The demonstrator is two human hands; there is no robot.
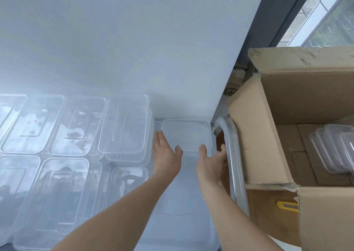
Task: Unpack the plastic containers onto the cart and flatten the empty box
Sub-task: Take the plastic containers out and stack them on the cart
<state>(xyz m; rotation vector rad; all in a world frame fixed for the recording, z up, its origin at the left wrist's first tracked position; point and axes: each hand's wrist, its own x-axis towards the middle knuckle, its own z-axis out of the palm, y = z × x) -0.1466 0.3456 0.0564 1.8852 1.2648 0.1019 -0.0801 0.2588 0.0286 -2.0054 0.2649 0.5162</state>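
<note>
Two bare forearms reach forward from the near edge. The left hand point(166, 153) and the right hand point(211, 161) are both open with fingers wide, one at each side of a clear container point(186, 135) that sits on the cart point(180, 202) at its far right corner. More containers point(76, 135) fill the cart's left. On the right, the open box point(291, 120) holds a few containers.

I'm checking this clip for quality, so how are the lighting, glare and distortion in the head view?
Head view: bright daylight from the window; white glare and reflections wash out the clear containers at left; wide-angle bending curves the cart handle and box edges; the hands look sharp, with only soft shadows.
</note>
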